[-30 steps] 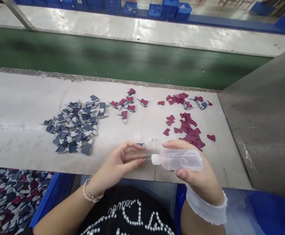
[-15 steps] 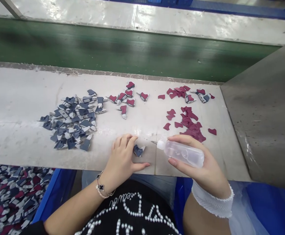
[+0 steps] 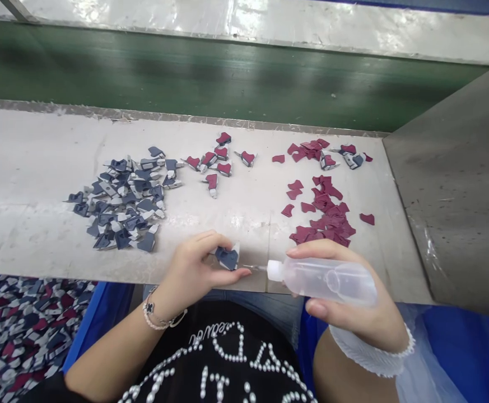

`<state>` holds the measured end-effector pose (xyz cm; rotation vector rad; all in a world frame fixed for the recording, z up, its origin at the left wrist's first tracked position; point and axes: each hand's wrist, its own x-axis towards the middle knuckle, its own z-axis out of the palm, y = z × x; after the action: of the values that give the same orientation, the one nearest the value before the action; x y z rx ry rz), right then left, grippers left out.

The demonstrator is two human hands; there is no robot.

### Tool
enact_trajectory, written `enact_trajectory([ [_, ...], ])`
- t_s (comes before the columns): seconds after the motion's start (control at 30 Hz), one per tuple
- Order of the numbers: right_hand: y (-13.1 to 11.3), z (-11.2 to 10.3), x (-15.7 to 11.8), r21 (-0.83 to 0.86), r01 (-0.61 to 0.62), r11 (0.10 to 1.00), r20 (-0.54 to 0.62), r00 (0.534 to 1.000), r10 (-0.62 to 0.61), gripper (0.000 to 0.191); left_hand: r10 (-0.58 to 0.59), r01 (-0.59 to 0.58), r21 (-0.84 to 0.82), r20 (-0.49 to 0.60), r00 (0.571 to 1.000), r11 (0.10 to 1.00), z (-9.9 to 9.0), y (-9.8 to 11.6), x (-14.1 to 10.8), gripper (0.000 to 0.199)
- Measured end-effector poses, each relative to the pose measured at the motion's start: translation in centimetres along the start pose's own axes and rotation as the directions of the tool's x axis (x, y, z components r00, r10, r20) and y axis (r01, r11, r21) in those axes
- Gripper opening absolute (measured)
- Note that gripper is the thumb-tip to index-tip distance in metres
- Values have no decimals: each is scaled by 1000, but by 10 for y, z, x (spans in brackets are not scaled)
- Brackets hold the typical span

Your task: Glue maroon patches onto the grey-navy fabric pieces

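Note:
Between the thumb and fingers of my left hand (image 3: 196,266) is a small blue-grey plastic part (image 3: 227,257) with a pale grey edge. My right hand (image 3: 353,291) is wrapped round a clear squeeze bottle (image 3: 326,280) with a white cap. The bottle lies nearly level, and its thin needle tip points left, close to the plastic part and my left thumb; whether it touches cannot be made out. Beyond my right hand lies a pile of flat maroon pieces (image 3: 332,218). A heap of blue-grey plastic parts (image 3: 130,201) lies left of my left hand.
Several parts with maroon tops (image 3: 209,159) lie at the back middle. More maroon pieces (image 3: 309,150) and a few assembled parts sit back right. A green belt (image 3: 164,78) runs behind the table; a metal panel (image 3: 458,184) stands at right. A blue bin (image 3: 88,319) full of parts is lower left.
My left hand has closed on the blue-grey part, which has turned and shifted slightly left. The bottle has moved lower and its needle has come close to the part.

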<state>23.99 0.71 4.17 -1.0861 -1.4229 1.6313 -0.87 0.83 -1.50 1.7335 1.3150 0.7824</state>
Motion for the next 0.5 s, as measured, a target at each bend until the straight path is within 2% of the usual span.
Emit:
enact_trajectory([
  [0.07,-4,5,0,-7,17,1000,37,999,-16,40,17,-16,-31,25,1000,999,-2,8,-1,28],
  [0.23,-6,22,3,-184,105,977,52,994,-97,44,1,16,-150,109,994,989,-1,14,-4,36],
  [0.4,-4,36,6,-335,177,926,-116,967,-227,35,26,-9,-151,115,993,989,-1,18,-7,36],
  [0.5,-5,41,6,-395,138,908,-133,970,-205,33,40,-19,-153,135,990,988,-2,20,-6,34],
])
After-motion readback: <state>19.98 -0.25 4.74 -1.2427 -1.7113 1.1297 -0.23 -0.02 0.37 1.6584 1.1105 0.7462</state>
